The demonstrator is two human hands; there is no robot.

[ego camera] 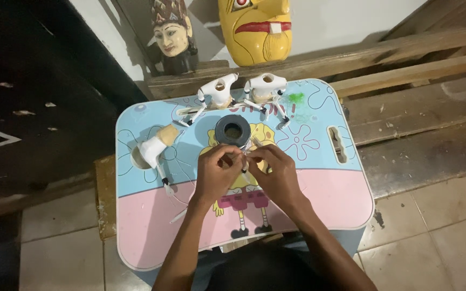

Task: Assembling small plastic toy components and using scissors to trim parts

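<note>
Both hands [246,170] pinch something small, perhaps thread; tape roll [233,131] near.

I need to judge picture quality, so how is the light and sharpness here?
Head view: light falls evenly on the small table, while the left side is dark; both hands are fairly sharp, the tiny piece between them too small to make out.

Sky blue over pink on the surface [319,188], printed with a yellow cartoon figure and pale flower outlines (one green smear near the far edge). Dark grey on the tape roll [232,130]. White on the puppet bodies [218,90], tan at their necks. Bright yellow, red-lipped, on the mask [254,29].
</note>
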